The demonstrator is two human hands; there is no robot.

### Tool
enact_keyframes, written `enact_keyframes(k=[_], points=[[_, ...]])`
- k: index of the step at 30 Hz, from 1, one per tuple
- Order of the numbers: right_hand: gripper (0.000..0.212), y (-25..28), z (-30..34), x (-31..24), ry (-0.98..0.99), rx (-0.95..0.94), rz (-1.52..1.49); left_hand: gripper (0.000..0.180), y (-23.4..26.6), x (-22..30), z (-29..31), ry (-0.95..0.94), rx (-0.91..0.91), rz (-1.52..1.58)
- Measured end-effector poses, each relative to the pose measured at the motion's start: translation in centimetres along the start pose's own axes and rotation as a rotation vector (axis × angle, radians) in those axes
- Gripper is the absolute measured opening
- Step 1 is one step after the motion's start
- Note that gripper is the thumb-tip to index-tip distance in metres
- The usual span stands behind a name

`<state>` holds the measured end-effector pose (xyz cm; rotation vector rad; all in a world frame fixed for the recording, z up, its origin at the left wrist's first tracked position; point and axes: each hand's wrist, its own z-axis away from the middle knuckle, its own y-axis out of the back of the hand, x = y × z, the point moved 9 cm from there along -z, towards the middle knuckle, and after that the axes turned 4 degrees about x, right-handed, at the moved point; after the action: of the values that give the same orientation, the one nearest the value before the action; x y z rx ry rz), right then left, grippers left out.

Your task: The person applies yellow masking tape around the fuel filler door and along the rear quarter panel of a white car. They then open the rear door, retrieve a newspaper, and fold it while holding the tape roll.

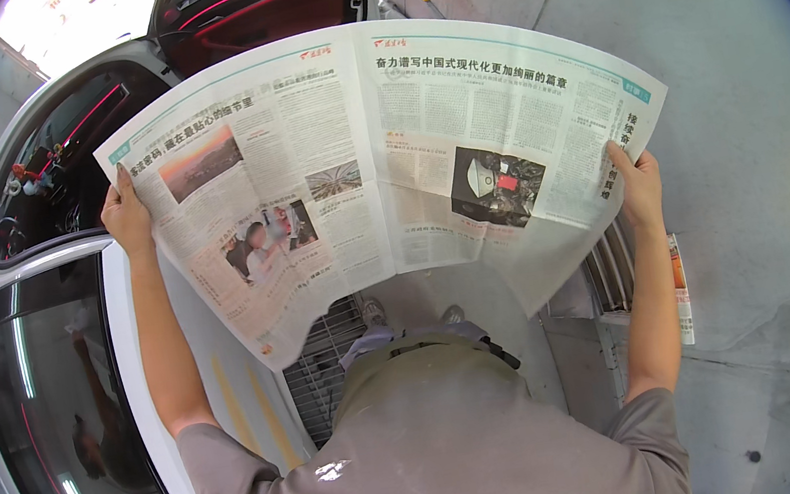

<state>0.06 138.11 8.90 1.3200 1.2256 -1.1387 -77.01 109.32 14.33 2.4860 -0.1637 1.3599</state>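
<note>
A wide newspaper sheet (pixel 429 202) is spread out in front of me, printed with columns of text and several colour photos. My left hand (pixel 127 212) pinches its left edge, thumb on the near face. On the opposite edge my right hand (pixel 639 182) grips the paper the same way, its thumb on the print and the other fingers behind. A fold runs down the middle of the sheet, and the lower edge hangs loose and curves. The paper hides what lies straight behind it.
A white car (pixel 140 333) with dark windows stands close on my left; its door (pixel 256 14) hangs open ahead. Below my right forearm lies a stack of folded newspapers (pixel 681 293). A metal floor grate (pixel 328 378) is beside my shoes. Grey floor (pixel 745 147) spreads to the right.
</note>
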Motion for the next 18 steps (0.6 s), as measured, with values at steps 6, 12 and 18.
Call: enact_keyframes(k=[6, 12, 18], points=[[0.027, -1.3, 2.6, -5.9, 0.074, -0.007, 0.228, 0.046, -2.3, 0.8, -3.4, -0.074, -0.3, -0.451], [0.021, -2.2, 11.9, -15.6, 0.614, 0.184, 0.455, 0.039, -0.8, 4.4, 1.1, 0.059, -0.697, -0.197], [0.028, -6.4, 18.8, -17.1, 1.113, -0.044, 0.44, 0.069, -5.1, -0.4, 8.2, 0.582, -1.042, 0.609]])
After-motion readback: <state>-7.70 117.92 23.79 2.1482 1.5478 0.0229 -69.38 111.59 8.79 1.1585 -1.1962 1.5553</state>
